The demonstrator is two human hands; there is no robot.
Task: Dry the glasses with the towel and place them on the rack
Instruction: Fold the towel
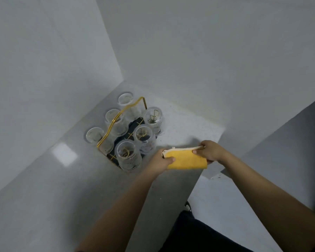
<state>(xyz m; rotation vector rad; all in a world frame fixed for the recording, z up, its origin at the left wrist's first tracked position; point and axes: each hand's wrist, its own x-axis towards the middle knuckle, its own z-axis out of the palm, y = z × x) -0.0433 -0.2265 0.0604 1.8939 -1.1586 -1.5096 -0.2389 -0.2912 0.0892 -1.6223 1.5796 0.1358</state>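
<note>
I look down at a grey counter (pixel 44 188) in a corner. The rack (pixel 125 128) sits there, with a gold wire handle over the top and a dark base. Six glasses (pixel 128 156) stand on it upside down, each one over a gold wire peg. They look clear and ribbed. I think all the glasses are on the rack now, so the job looks almost done.

The towel (pixel 186 160) is yellow with a pale edge. It is folded and stretched between my two hands, just beside the rack and above the counter edge. It touches no glass.

My left hand (pixel 161 161) holds the left end of the towel. My thumb is on top and my fingers curl under it. My right hand (pixel 210 151) pinches the right end near the top edge, with the thumb pressed on the yellow side.

I think the towel is soft and light. It will bend and flop, so holding it by both ends keeps it flat.

I think the glasses are hard, smooth and easy to break. They could slip if wet. I would hold one around its ribbed side, not by its rim.
</note>
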